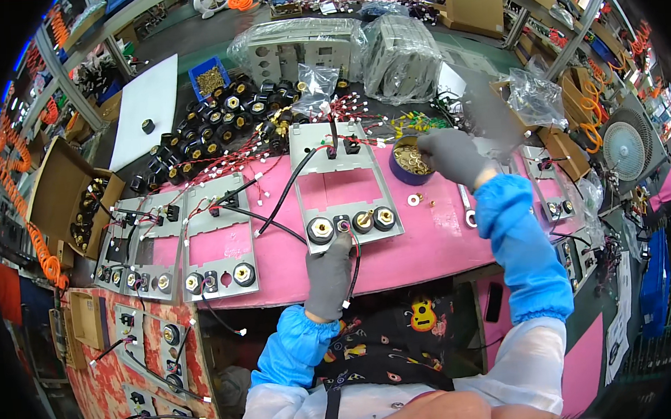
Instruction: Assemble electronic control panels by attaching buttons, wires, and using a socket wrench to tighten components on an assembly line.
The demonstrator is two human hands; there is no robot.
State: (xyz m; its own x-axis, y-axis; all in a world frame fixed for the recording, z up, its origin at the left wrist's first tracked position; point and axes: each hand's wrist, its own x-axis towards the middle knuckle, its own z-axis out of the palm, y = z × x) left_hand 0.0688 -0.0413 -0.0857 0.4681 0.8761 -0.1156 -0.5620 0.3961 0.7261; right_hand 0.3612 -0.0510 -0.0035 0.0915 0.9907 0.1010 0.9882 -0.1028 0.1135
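A grey metal panel (pixel 309 160) with a large rectangular cutout lies before me on the pink mat. Along its near edge sit black round fittings (pixel 321 230) with brass centres and a small black socket (pixel 342 223) with thin wires. My left hand (pixel 330 279), in a grey glove, grips that near edge beside the socket; some fingers are hidden. Farther right, my gloved right hand (pixel 453 156) reaches over the rim of a blue round tub (pixel 398 174) of brass nuts. Its fingers are bent together, and what they hold, if anything, is hidden.
Two similar panels (pixel 217 193) lie to the left. Behind are a heap of black fittings (pixel 213 121), wire leads and a blue box (pixel 194 76) of brass parts. A washer (pixel 413 200) and a wrench (pixel 468 211) lie near the tub. A fan (pixel 622 151) stands far right.
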